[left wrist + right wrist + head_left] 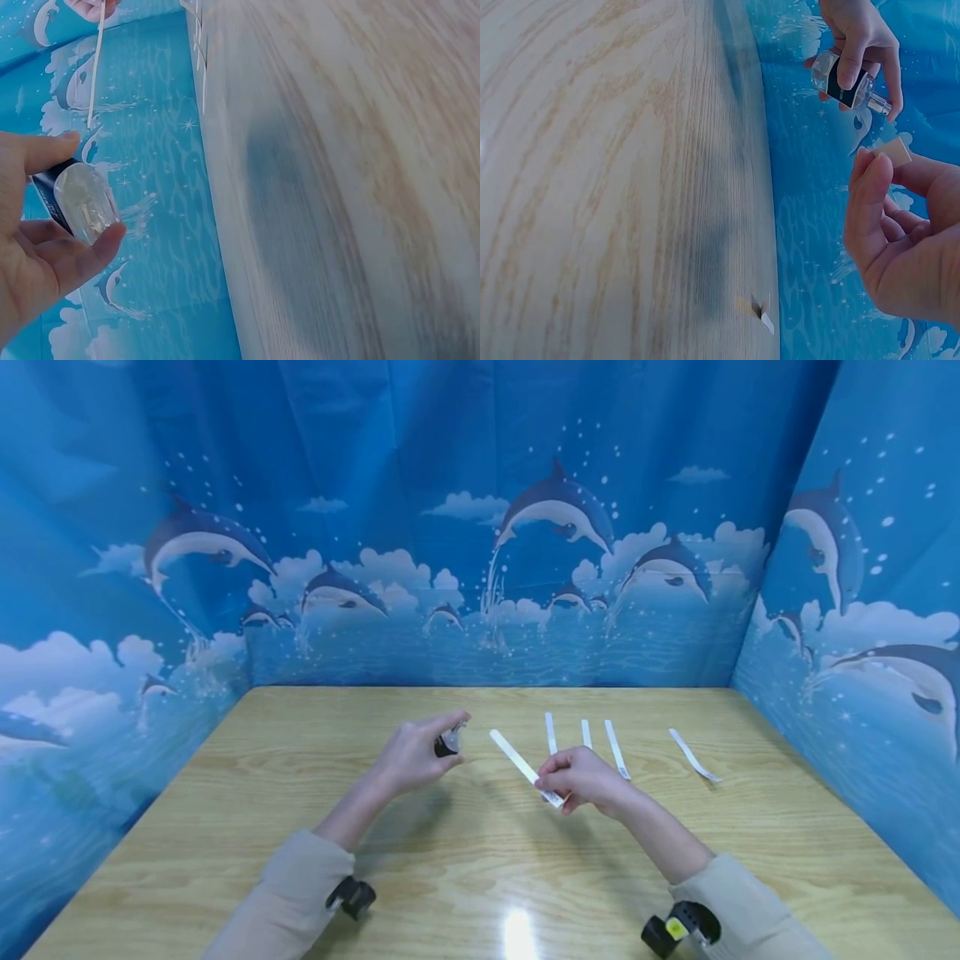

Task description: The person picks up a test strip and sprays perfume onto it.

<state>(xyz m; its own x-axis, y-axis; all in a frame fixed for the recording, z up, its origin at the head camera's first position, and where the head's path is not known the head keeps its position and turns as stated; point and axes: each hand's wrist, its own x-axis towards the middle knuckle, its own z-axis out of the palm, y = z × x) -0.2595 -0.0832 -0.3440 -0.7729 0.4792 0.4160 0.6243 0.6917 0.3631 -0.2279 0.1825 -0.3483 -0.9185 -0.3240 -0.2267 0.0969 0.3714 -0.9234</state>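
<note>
A small clear glass perfume spray bottle [447, 743] with a black label is held in my left hand [416, 758], raised over the table. In the right wrist view the thumb lies across the label of the perfume bottle [845, 88], and a fingertip rests at its silver spray nozzle [880, 106]. My right hand [594, 782] pinches one end of a white paper test strip [516, 757] between thumb and fingers. The strip's free end points up and left, a short gap from the bottle. In the left wrist view the strip [96, 71] appears edge-on.
On the wooden table [450, 877], several more white paper strips lie spread behind and to the right of my right hand; the rightmost strip [692, 755] is bent. A blue dolphin-print curtain [450, 468] encloses the table's back and sides.
</note>
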